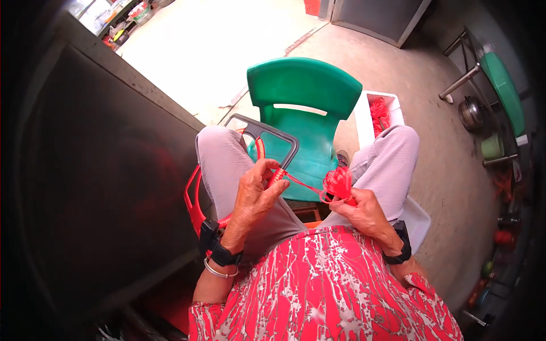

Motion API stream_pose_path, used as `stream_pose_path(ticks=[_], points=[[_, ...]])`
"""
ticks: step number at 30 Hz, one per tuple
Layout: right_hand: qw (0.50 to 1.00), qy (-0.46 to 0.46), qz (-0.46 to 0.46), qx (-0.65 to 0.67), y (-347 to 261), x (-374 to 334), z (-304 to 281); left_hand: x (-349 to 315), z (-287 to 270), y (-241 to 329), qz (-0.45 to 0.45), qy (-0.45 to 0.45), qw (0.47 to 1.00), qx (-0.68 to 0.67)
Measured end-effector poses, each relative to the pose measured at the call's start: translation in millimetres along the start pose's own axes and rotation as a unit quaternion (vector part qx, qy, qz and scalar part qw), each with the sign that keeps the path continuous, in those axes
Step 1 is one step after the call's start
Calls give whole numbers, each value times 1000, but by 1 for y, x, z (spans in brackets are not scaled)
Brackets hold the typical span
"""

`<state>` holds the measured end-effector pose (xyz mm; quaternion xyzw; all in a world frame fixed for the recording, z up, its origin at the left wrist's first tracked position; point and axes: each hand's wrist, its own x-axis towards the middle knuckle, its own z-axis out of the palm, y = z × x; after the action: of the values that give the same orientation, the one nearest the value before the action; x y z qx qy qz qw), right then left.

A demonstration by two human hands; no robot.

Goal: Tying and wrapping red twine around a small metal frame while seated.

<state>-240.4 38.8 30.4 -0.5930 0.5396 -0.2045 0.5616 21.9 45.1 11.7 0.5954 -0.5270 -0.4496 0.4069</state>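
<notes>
Near the middle of the frame, the seated person's left hand (254,196) has its fingers (267,168) pinched together on a red cord (301,183) right where it meets the lower corner of a dark grey frame (263,132), which leans across the left thigh. The cord runs taut from that pinch toward the right, where the right hand (364,213) has its fingers closed around a loose bundle of red cord (339,182). Part of the dark frame already carries red wrapping, and a red wire frame (193,202) hangs beside the left knee at centre left. A green plastic chair (304,113) stands in front of the knees, and a white box (364,116) with more red cord in it sits on the concrete floor (432,142) just right of that chair. The likeliest trouble, as I judge it, is loss of tension: if the left pinch eases while the cord is stretched, the wound turns on the frame could slacken and loosen. The bundle looks loosely gathered, so loops could slip off the right hand and snarl, or drop between the knees onto the floor. The frame appears to rest only on the leg and under the hand, so a sideways pull on the cord might swing it off the thigh toward the chair. Whether the cord's end is knotted cannot be told from this view.
</notes>
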Motion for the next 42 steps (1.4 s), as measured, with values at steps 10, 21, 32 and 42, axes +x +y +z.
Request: stream_pose_path(ticks=[10, 21, 32, 42], points=[[930, 24, -124, 346, -60, -12, -57, 8, 2, -17, 26, 21, 998, 58], [993, -6, -107, -42, -75, -28, -60, 14, 9, -32, 63, 42, 993, 93], [967, -114, -216, 74, -46, -10, -20, 6, 18, -21, 17, -15, 997, 72], [933, -189, -307, 1, -56, 12, 16, 10, 14, -24, 42, 19, 998, -34]])
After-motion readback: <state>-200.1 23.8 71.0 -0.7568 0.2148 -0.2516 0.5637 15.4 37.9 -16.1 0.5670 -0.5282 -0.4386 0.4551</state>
